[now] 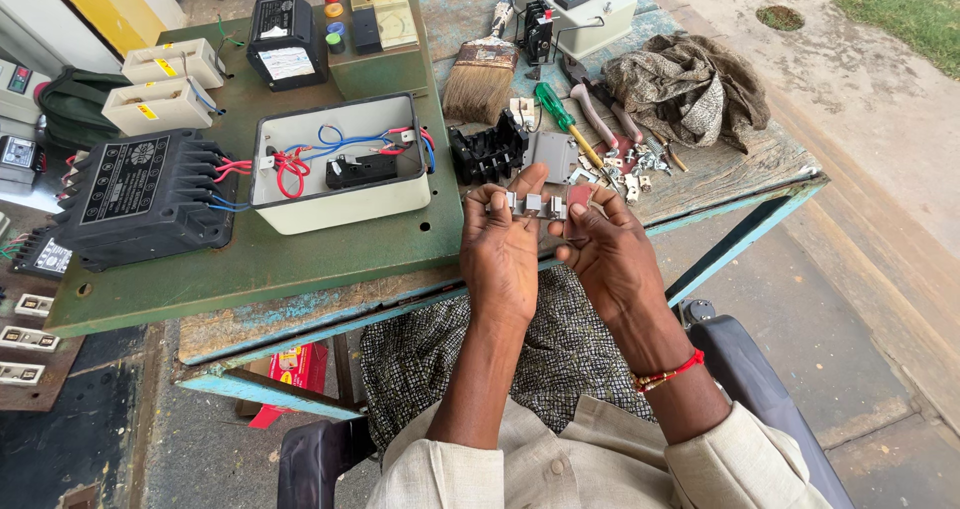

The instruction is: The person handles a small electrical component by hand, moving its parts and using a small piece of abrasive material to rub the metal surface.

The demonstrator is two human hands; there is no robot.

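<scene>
The small grey contact strip (532, 204), a flat bar with several metal clips standing along it, lay crosswise between the two hands, its long axis running left to right just above the near edge of the workbench (300, 269). The left hand (503, 247) grasped its left end and middle, thumb raised against the back of it and fingers curled under, so this hand carried most of the piece. The right hand (608, 252) pinched the right end, where a small reddish part (579, 203) sat under the thumb; whether that part was joined to the strip or held apart from it could not be told. Both hands were therefore closed on the same piece, touching it from opposite ends, over the person's lap. Just beyond the fingertips lay a black terminal block (488, 151) and a grey plate (553, 154), with loose screws and clips (625, 174) scattered to the right. Further back rested a green-handled screwdriver (556, 112), pliers (600, 109), a paintbrush (481, 74) and a crumpled cloth (688, 86). To the left stood an open grey enclosure (340, 164) with red and blue wires, and a large black switch unit (145, 197) beside it.
</scene>
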